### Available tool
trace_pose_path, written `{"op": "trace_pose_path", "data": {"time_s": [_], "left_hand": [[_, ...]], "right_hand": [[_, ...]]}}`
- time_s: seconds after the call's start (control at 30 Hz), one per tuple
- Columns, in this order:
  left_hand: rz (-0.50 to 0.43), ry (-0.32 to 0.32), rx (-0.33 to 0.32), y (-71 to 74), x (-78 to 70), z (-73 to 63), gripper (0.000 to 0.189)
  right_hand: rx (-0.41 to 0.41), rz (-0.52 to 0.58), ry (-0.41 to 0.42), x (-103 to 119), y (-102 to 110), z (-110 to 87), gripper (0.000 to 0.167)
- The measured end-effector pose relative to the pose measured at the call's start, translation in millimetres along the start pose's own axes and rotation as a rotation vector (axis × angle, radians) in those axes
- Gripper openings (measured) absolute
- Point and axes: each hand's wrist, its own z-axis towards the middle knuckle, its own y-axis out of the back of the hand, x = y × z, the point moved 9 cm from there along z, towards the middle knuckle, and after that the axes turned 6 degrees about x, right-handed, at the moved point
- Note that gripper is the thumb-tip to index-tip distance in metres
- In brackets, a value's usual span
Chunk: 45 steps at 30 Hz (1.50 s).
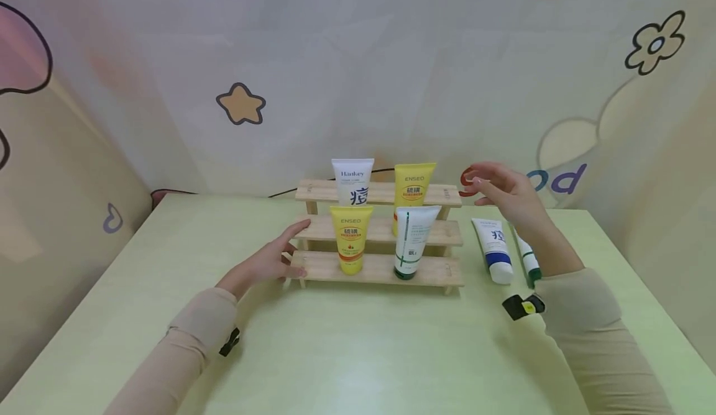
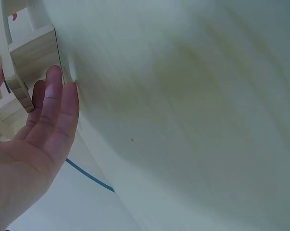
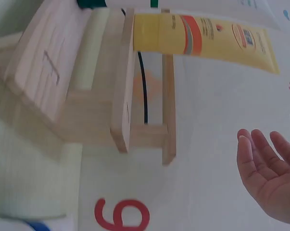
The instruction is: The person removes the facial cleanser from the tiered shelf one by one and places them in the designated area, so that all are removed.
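A three-tier wooden rack (image 1: 377, 270) stands on the table. My left hand (image 1: 264, 262) grips its left end; in the left wrist view the fingers lie along the outer side of the wood (image 2: 35, 50). Upright on the lowest tier are a yellow tube (image 1: 351, 241) and a white tube with a green cap (image 1: 415, 238). Another yellow tube (image 3: 207, 38) stands on the middle tier. Beside it rises a white "Hankey" tube (image 1: 352, 179), its base hidden. My right hand (image 1: 500, 185) is raised right of the rack, fingers loosely bent, holding nothing.
Right of the rack, a white tube with a blue cap (image 1: 495, 250) lies on the pale table (image 1: 358, 353). Next to it lies a white tube with a green cap (image 1: 527, 255), partly behind my right wrist. A patterned cloth (image 1: 302, 92) hangs behind the table.
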Motion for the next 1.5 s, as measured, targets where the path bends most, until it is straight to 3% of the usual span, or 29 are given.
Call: {"op": "trace_pose_path", "data": {"time_s": [0.23, 0.5, 0.73, 0.9, 1.23, 1.5], "left_hand": [[0.005, -0.01, -0.007, -0.3, -0.4, 1.2, 0.094], [-0.002, -0.009, -0.014, -0.5, 0.3, -0.3, 0.094], [-0.008, -0.008, -0.019, -0.9, 0.2, -0.7, 0.093], [0.007, -0.001, -0.025, -0.5, -0.1, -0.7, 0.094], [0.015, 0.003, -0.026, 0.8, -0.3, -2.1, 0.093], [0.019, 0.003, -0.027, -0.4, 0.2, -1.2, 0.093]], "right_hand": [[0.021, 0.059, 0.045, 3.1, -26.3, 11.3, 0.045], [0.11, 0.09, 0.011, 1.2, -56.9, 27.3, 0.051], [0.048, 0.09, -0.004, -0.8, -62.1, 34.9, 0.043], [-0.038, 0.054, 0.054, 5.1, -53.9, 29.8, 0.038], [-0.189, 0.152, 0.185, 17.5, -7.3, -5.2, 0.023], [-0.257, 0.197, 0.179, 15.0, 36.0, -40.2, 0.025]]}}
